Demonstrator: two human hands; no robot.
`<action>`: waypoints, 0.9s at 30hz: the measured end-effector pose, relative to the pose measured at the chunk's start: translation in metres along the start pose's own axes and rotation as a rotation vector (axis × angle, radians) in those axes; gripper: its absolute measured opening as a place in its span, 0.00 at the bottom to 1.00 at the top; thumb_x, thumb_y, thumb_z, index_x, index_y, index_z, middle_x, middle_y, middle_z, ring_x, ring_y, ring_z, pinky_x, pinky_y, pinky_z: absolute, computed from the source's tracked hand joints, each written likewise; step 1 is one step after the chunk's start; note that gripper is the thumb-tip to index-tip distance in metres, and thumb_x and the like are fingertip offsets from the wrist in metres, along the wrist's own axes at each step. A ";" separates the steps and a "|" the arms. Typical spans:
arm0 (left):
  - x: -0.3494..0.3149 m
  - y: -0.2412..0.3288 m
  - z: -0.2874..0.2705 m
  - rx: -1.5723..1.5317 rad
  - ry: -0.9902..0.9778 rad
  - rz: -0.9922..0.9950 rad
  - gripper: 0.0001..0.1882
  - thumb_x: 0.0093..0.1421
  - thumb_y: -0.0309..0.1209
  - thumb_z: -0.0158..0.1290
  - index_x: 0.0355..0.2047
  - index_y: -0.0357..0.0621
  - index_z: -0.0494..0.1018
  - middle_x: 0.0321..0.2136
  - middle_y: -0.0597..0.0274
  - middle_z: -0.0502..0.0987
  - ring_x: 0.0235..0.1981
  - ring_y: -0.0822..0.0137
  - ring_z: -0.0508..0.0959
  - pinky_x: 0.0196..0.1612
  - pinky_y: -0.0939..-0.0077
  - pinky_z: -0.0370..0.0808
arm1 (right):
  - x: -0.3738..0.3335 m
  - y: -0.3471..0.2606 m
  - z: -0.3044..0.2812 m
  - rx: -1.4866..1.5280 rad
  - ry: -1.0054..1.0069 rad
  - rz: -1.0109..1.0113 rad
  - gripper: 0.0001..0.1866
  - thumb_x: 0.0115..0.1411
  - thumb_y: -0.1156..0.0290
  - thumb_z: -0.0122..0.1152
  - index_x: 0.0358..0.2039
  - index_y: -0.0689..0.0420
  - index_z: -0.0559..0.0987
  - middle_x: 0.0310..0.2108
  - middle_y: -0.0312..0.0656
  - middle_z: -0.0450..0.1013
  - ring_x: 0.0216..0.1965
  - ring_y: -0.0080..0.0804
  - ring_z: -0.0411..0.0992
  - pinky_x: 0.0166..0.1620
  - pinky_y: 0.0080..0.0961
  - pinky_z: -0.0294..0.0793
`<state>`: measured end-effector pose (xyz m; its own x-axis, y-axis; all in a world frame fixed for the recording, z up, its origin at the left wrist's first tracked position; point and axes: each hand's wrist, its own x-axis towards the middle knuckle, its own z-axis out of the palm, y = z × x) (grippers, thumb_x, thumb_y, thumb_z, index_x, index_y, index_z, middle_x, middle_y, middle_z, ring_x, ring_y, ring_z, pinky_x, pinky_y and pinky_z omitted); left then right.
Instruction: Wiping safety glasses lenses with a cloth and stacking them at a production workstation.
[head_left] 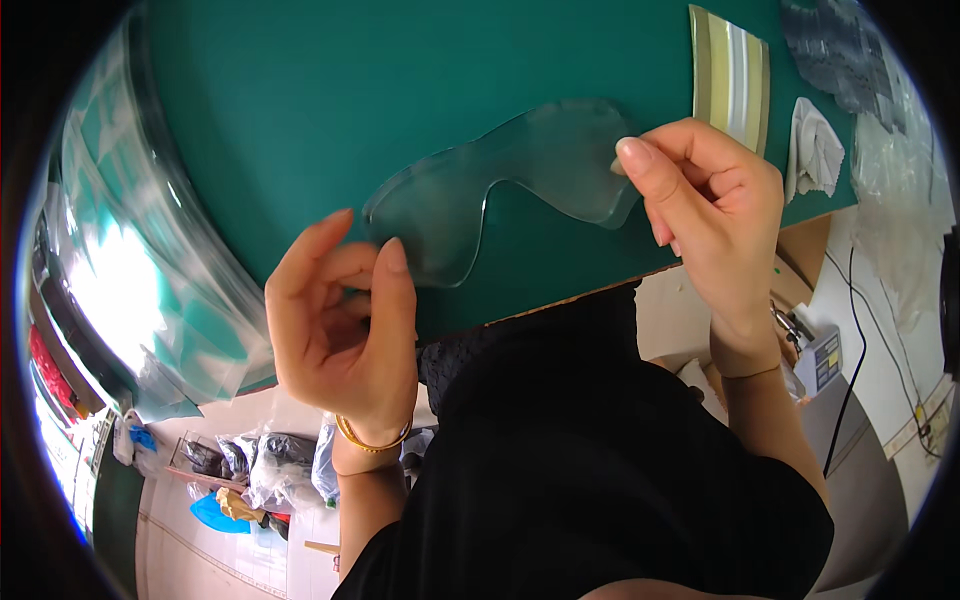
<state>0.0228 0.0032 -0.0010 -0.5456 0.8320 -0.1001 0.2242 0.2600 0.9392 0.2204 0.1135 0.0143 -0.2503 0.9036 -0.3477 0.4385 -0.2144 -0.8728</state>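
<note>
A clear, smoke-tinted goggle lens with a nose notch hangs tilted above a green tabletop, its right end higher in the picture. My right hand pinches that right end between thumb and fingers. At the lower left end, the thumb of my left hand overlaps the lens edge, and a curled finger meets it from the other side. The left index finger stands raised, away from the lens. Part of the left fingers' contact is hidden behind the thumb.
Clear plastic film or sleeves lie along the table's left side. A curved yellowish strip with a silver band, a white cloth and clear plastic bags are at the right. The green table's front edge runs close below my hands.
</note>
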 end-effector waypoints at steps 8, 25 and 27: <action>-0.002 -0.002 0.004 0.015 0.014 0.018 0.23 0.56 0.12 0.57 0.52 0.32 0.66 0.27 0.60 0.77 0.25 0.79 0.75 0.25 0.91 0.72 | 0.005 0.000 0.000 -0.024 -0.029 0.029 0.11 0.63 0.69 0.64 0.29 0.64 0.80 0.16 0.28 0.67 0.15 0.10 0.58 0.19 0.11 0.51; -0.001 -0.001 0.007 0.044 0.057 0.019 0.26 0.55 0.13 0.59 0.54 0.32 0.65 0.25 0.61 0.78 0.21 0.81 0.73 0.21 0.93 0.68 | 0.004 -0.001 0.002 -0.041 -0.004 0.045 0.11 0.63 0.68 0.64 0.30 0.64 0.80 0.16 0.28 0.67 0.14 0.10 0.59 0.18 0.11 0.52; -0.002 0.001 0.008 0.047 0.056 0.009 0.26 0.55 0.13 0.59 0.54 0.32 0.65 0.25 0.61 0.78 0.21 0.81 0.73 0.21 0.93 0.67 | 0.003 -0.001 0.002 -0.048 -0.002 0.041 0.11 0.63 0.68 0.64 0.30 0.64 0.80 0.16 0.28 0.67 0.14 0.10 0.59 0.18 0.11 0.52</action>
<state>0.0301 0.0057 -0.0028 -0.5874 0.8060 -0.0724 0.2661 0.2769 0.9233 0.2169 0.1159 0.0133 -0.2325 0.8937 -0.3836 0.4893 -0.2334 -0.8403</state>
